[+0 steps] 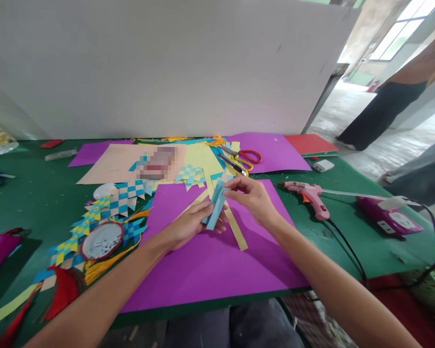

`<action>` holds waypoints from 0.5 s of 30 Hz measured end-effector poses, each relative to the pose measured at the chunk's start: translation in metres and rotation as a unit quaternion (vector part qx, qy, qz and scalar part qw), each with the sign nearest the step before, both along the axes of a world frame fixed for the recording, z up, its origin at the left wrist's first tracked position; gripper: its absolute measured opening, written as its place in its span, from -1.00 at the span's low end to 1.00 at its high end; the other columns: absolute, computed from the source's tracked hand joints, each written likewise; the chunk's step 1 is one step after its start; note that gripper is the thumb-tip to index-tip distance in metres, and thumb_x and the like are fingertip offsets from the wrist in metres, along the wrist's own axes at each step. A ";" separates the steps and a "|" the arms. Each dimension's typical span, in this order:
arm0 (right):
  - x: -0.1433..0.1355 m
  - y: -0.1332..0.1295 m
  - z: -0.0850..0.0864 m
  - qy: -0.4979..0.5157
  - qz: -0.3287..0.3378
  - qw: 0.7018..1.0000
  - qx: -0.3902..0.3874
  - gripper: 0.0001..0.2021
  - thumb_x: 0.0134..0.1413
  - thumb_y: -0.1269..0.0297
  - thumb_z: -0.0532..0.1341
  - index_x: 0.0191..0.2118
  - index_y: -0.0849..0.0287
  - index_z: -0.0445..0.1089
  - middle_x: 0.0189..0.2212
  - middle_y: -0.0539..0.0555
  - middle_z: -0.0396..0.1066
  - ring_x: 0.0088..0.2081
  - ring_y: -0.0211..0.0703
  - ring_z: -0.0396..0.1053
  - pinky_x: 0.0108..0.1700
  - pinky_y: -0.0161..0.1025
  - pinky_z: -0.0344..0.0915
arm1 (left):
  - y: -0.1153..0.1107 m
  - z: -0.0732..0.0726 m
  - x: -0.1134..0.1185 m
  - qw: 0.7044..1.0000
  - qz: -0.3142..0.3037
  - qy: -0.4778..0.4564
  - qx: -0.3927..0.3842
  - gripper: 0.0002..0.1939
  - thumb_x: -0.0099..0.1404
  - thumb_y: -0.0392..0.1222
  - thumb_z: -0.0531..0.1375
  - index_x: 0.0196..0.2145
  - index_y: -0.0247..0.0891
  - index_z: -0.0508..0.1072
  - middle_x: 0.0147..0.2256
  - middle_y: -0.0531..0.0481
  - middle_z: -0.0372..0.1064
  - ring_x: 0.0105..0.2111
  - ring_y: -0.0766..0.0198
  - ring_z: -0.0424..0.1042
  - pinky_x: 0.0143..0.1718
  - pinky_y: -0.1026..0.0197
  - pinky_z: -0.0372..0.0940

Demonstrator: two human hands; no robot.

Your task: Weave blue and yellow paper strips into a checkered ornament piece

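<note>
Folded blue paper strips (pixel 216 207) are held above a large purple sheet (pixel 210 270). My left hand (pixel 197 218) grips their lower part, with its fingers behind them. At their upper end, my right hand (pixel 247 194) pinches the blue paper between thumb and fingers. A pale yellow strip (pixel 236 231) runs across the purple sheet just right of the blue paper, and another thin yellow strip (pixel 195 201) lies slanted behind my left hand.
Woven paper pieces (pixel 121 198), a round dish (pixel 102 240) and tassels (pixel 63 290) lie left. Scissors (pixel 250 156) and a box cutter (pixel 233 164) lie behind the hands. A pink glue gun (pixel 310 194) with a cable rests right. People's legs (pixel 380 111) show beyond the table.
</note>
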State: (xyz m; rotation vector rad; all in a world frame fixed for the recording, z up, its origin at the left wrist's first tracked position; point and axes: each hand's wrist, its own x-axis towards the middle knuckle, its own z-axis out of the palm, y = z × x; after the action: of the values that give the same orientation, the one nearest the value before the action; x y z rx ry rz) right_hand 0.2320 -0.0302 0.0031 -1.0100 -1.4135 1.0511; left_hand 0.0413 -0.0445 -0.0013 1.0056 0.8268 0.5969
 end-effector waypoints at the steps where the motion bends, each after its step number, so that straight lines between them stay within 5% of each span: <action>1: 0.000 0.000 0.000 -0.001 -0.013 1.000 0.003 -0.86 -0.08 0.27 0.35 -0.34 0.15 0.47 -0.43 -0.03 0.43 -0.40 -0.30 0.32 -0.32 -0.28 0.26 | 0.000 0.000 0.000 1.000 -0.007 -0.005 0.000 -0.71 0.31 0.00 0.17 -0.19 -0.29 0.44 -0.30 -0.13 0.49 -0.34 0.15 0.50 -0.23 0.11 0.35; 7: -0.003 -0.003 0.005 -0.047 -0.063 0.997 0.013 -0.87 -0.06 0.27 0.33 -0.35 0.17 0.46 -0.40 0.00 0.45 -0.40 -0.28 0.33 -0.30 -0.26 0.29 | 0.001 0.002 -0.001 0.999 -0.024 -0.005 0.030 -0.66 0.39 0.04 0.04 -0.13 -0.30 0.40 -0.30 -0.15 0.47 -0.52 0.33 0.36 -0.47 0.26 0.22; 15: -0.001 0.000 0.002 0.032 -0.044 0.998 -0.019 -0.82 -0.07 0.24 0.34 -0.32 0.19 0.42 -0.57 -0.06 0.38 -0.55 -0.33 0.27 -0.53 -0.34 0.16 | 0.003 0.000 -0.004 0.996 -0.049 0.035 0.065 -0.75 0.36 -0.03 0.11 -0.25 -0.27 0.41 -0.41 0.00 0.39 -0.58 0.43 0.18 -0.52 0.30 0.08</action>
State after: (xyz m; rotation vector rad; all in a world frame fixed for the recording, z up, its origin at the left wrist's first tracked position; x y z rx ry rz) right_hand 0.2313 -0.0300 0.0046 -1.0479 -1.2909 1.0399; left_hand 0.0370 -0.0410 -0.0013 1.1852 0.8025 0.5394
